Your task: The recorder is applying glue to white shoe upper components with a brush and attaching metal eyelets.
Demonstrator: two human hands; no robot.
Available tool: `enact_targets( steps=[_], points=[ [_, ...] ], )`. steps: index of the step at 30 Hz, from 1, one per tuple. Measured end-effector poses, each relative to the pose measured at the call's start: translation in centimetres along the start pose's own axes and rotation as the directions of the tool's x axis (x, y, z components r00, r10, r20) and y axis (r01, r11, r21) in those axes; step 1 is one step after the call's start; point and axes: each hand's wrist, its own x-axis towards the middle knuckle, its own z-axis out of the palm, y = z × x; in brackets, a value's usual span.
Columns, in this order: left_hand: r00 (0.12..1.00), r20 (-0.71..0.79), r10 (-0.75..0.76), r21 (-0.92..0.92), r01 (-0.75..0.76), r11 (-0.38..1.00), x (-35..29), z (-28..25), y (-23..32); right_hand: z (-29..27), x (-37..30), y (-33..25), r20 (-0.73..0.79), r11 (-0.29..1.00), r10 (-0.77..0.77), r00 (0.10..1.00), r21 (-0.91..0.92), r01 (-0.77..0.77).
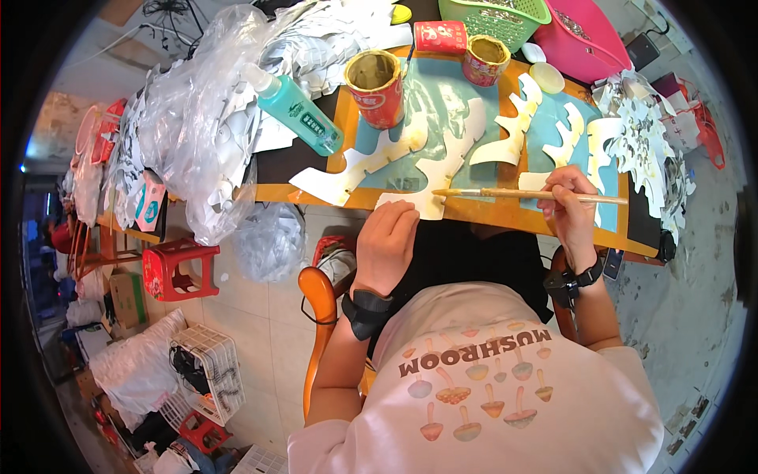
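Note:
My right hand [567, 207] is closed round the wooden handle of a paintbrush [497, 193], held level above the table. The brush's bristles rest on a white branch-shaped cut-out [442, 170] with yellowish smears. At that piece's near left end, my left hand [387, 243] grips its edge, with the fingers together and partly hidden underneath. Similar white cut-outs lie around it: one [347, 177] to the left, another [513, 126] to the right, and more beyond. A red tin [379, 109] stands behind, its inside coated yellowish-brown.
A teal spray bottle [304, 118] lies tilted at the left, beside a heap of white pieces and clear plastic [209, 118]. A smaller tin [485, 62], a green basket [505, 28] and a pink basket [588, 43] stand at the back. A red stool [181, 268] is on the floor.

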Motion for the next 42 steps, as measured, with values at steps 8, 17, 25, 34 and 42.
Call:
enact_targets(
  steps=[8, 17, 25, 34, 42],
  points=[
    [1.0, -0.002, -0.002, -0.002, 0.002, 1.0, 0.0, 0.0, 0.0, -0.4, 0.0, 0.3, -0.009, 0.993, -0.093, 0.996, -0.08, 0.092],
    [1.0, -0.003, -0.002, -0.003, 0.002, 1.0, 0.0, 0.0, 0.0, 0.0, -0.3, -0.3, 0.014, 0.967, -0.183, 0.983, -0.176, 0.183],
    [1.0, 0.003, -0.004, -0.004, 0.004, 1.0, 0.0, -0.1, 0.0, 0.1, -0.2, -0.3, 0.028, 0.963, -0.159, 0.987, -0.215, 0.161],
    [1.0, 0.01, -0.004, -0.005, 0.004, 1.0, 0.0, 0.0, 0.0, 0.7, -0.3, -0.8, 0.008, 0.957, -0.173, 0.985, -0.235, 0.17],
    [0.996, 0.0, 0.089, 0.147, -0.088, 0.985, 0.2, -0.7, -0.1, 1.3, -0.8, -1.5, 0.113, 0.883, -0.262, 0.959, -0.374, 0.285]
  ],
)
